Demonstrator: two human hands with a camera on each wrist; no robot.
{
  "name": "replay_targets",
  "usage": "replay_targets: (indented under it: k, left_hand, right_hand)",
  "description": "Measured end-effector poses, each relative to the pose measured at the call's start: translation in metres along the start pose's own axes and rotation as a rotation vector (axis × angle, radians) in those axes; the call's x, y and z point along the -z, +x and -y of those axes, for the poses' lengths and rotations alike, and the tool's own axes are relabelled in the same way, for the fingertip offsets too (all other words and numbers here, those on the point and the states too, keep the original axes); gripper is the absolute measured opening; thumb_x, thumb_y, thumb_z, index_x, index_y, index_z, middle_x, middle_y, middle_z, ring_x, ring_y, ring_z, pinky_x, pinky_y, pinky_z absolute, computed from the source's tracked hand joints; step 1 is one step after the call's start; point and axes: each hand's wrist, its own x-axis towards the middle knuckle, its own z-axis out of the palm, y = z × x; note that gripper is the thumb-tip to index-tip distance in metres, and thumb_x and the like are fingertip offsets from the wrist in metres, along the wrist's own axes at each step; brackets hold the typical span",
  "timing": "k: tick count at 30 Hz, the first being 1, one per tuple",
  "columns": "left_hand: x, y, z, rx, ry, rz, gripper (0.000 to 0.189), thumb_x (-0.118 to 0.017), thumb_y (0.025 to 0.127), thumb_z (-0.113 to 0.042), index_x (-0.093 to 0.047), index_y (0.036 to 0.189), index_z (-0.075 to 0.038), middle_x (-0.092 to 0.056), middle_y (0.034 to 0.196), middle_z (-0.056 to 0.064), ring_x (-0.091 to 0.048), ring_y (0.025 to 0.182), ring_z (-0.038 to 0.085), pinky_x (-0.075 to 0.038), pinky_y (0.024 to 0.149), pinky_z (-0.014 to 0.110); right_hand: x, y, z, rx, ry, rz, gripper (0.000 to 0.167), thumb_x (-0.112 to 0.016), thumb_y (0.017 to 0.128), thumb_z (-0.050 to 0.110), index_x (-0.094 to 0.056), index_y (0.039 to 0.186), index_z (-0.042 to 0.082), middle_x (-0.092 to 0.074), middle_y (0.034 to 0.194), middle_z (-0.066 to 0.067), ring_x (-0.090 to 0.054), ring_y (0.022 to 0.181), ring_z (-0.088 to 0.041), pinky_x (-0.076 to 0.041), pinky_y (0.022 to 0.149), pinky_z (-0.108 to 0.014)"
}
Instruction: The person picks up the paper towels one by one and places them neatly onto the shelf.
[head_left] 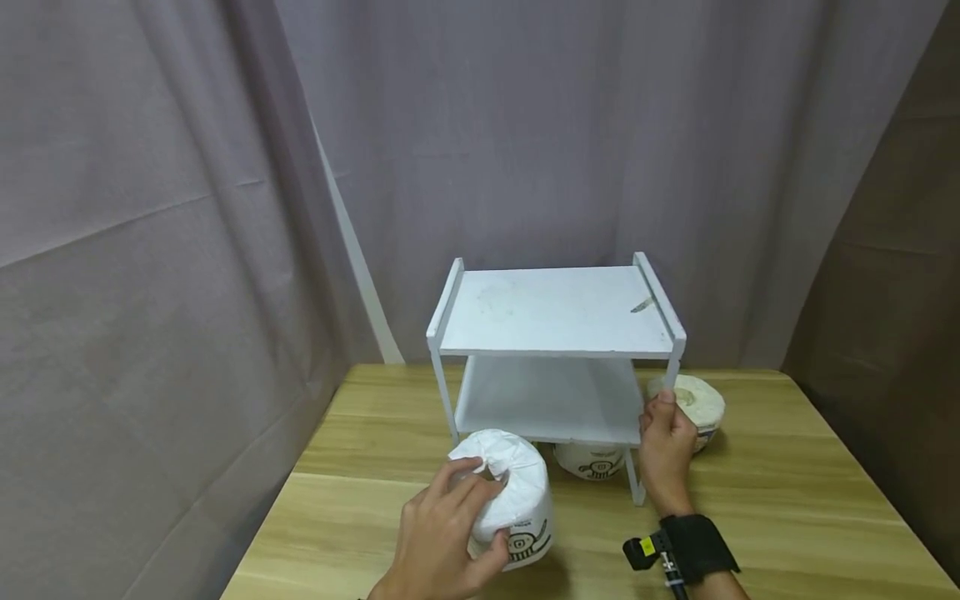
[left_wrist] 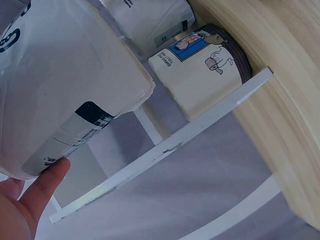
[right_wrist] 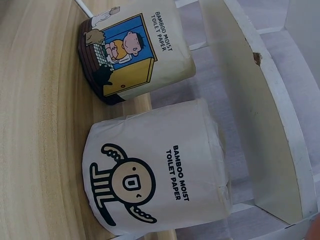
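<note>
My left hand (head_left: 450,525) grips a wrapped white toilet paper roll (head_left: 528,504), fingers at its top hole and thumb on the side facing me. That roll is in front of the left part of a white two-tier shelf (head_left: 555,312); whether it touches the table I cannot tell. My right hand (head_left: 666,450) holds the shelf's front right leg. Beneath the lower board, a toilet paper roll with a dog-like figure (right_wrist: 132,181) stands upright. To its left in the right wrist view is a roll with a cartoon picture (right_wrist: 127,50).
Another toilet paper roll (head_left: 701,404) stands right of the shelf, partly behind my right hand. Everything is on a wood-grain table (head_left: 352,483). Grey curtains (head_left: 525,133) hang behind and to the sides. A black band with a small camera (head_left: 697,548) is on my right wrist.
</note>
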Motion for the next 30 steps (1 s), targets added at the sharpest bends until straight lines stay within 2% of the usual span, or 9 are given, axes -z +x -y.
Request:
replay_targets:
  k: [7, 13, 18, 24, 28, 30]
  left_hand:
    - [0.001, 0.005, 0.0, -0.008, 0.02, 0.008, 0.04, -0.074, 0.07, -0.035, -0.073, 0.108, -0.022, -0.075, 0.111, -0.011, -0.066, 0.116, 0.016, -0.058, 0.06, 0.026]
    - [0.002, 0.013, 0.0, -0.045, 0.024, 0.021, 0.037, -0.074, 0.071, -0.036, -0.072, 0.104, -0.022, -0.075, 0.108, -0.01, -0.066, 0.116, 0.016, -0.059, 0.062, 0.026]
    - [0.003, 0.021, 0.0, -0.064, 0.036, 0.036, 0.037, -0.074, 0.071, -0.037, -0.072, 0.104, -0.021, -0.075, 0.108, -0.009, -0.066, 0.115, 0.016, -0.059, 0.063, 0.025]
    - [0.011, 0.029, 0.004, -0.045, 0.036, 0.04, 0.041, -0.075, 0.072, -0.036, -0.074, 0.11, -0.022, -0.075, 0.112, -0.009, -0.065, 0.118, 0.016, -0.06, 0.063, 0.03]
    - [0.018, 0.037, 0.008, -0.043, 0.023, 0.046, 0.041, -0.077, 0.073, -0.034, -0.074, 0.112, -0.022, -0.074, 0.115, -0.01, -0.064, 0.12, 0.016, -0.058, 0.059, 0.028]
    - [0.022, 0.04, 0.01, -0.04, 0.01, 0.049, 0.04, -0.078, 0.073, -0.033, -0.073, 0.112, -0.023, -0.074, 0.115, -0.011, -0.064, 0.12, 0.015, -0.056, 0.057, 0.027]
  right_hand:
    - [-0.002, 0.001, -0.001, 0.017, 0.049, 0.005, 0.057, -0.046, 0.114, 0.025, -0.042, 0.075, -0.017, -0.041, 0.055, 0.011, -0.036, 0.049, 0.0, -0.023, 0.048, -0.023]
    - [0.001, 0.005, -0.001, 0.057, 0.127, 0.012, 0.058, -0.048, 0.114, 0.024, -0.039, 0.073, -0.015, -0.039, 0.054, 0.011, -0.034, 0.047, 0.0, -0.02, 0.047, -0.026]
    - [0.003, 0.011, -0.003, 0.063, 0.138, 0.013, 0.057, -0.049, 0.114, 0.027, -0.041, 0.074, -0.013, -0.039, 0.055, 0.011, -0.035, 0.048, 0.0, -0.02, 0.047, -0.025]
    - [0.003, 0.01, -0.008, 0.044, 0.133, 0.028, 0.056, -0.046, 0.114, 0.028, -0.042, 0.075, -0.011, -0.038, 0.055, 0.012, -0.035, 0.047, 0.001, -0.019, 0.046, -0.027]
    - [0.002, 0.009, -0.01, 0.06, 0.158, 0.034, 0.055, -0.046, 0.115, 0.026, -0.041, 0.074, -0.01, -0.037, 0.055, 0.011, -0.033, 0.046, 0.001, -0.017, 0.046, -0.03]
    - [0.001, 0.007, -0.01, 0.059, 0.134, 0.029, 0.055, -0.045, 0.115, 0.027, -0.042, 0.073, -0.008, -0.036, 0.055, 0.012, -0.033, 0.046, 0.001, -0.017, 0.046, -0.029]
